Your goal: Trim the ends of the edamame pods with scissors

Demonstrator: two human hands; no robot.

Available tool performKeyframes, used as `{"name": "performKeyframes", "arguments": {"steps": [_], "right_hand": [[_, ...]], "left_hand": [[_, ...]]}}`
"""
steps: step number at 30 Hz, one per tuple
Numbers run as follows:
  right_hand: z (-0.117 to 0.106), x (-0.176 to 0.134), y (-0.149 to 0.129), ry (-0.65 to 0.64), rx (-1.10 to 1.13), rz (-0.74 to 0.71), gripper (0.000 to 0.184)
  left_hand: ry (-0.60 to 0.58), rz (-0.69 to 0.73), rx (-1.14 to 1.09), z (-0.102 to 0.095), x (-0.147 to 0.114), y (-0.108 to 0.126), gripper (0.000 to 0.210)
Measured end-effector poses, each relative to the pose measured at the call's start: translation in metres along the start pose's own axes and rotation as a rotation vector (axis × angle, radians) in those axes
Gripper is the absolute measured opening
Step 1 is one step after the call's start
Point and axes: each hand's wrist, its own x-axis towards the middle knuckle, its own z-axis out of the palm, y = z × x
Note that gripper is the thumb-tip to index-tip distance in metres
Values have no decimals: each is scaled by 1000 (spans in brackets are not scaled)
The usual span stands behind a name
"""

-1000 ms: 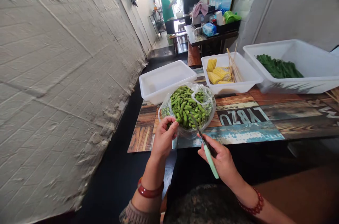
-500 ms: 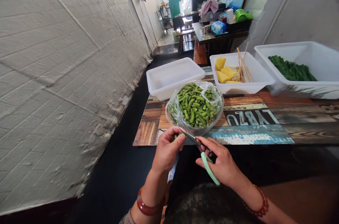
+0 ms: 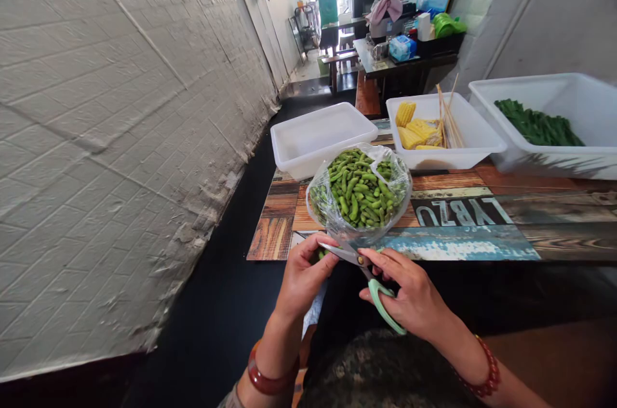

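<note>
Patterned tabletop (image 3: 535, 205) supports a plastic bag (image 3: 319, 202) of green pods (image 3: 354, 193); on its near side, the left hand (image 3: 303, 272), pinching apparently one pod (image 3: 321, 255), should keep clear of the blades (image 3: 340, 252) while the right hand (image 3: 412, 292) grips the scissors (image 3: 380, 302).

To your right, a white tub (image 3: 475, 127) holds yellow corn (image 3: 412, 135) and thin sticks (image 3: 450, 125), and a bigger tub (image 3: 549, 162) next to it holds dark green leaves (image 3: 537, 123). Past them you see a blue pack (image 3: 402, 48) on a table (image 3: 367, 56), near a pink cloth (image 3: 387, 7). A person (image 3: 328, 4) in green stands far off, and a pale wall (image 3: 120, 138) runs along your left.
</note>
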Motion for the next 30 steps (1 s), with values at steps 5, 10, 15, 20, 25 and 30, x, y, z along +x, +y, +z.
{"name": "performKeyframes", "arguments": {"steps": [5, 10, 15, 20, 25, 30], "right_hand": [[0, -1, -2, -4, 22, -13, 58], [2, -1, -3, 25, 48, -20, 56], [4, 1, -6, 46, -38, 20, 60], [7, 12, -5, 20, -139, 25, 69], [8, 19, -11, -30, -176, 22, 67], [16, 18, -9, -88, -166, -13, 64]], "left_hand": [[21, 39, 85, -2, -1, 1, 16], [25, 39, 99, -1, -2, 3, 18], [44, 45, 134, -2, -2, 11, 18], [45, 9, 225, -15, 9, 9, 23], [25, 11, 213, -23, 8, 8, 25], [54, -38, 217, -28, 1, 6, 26]]}}
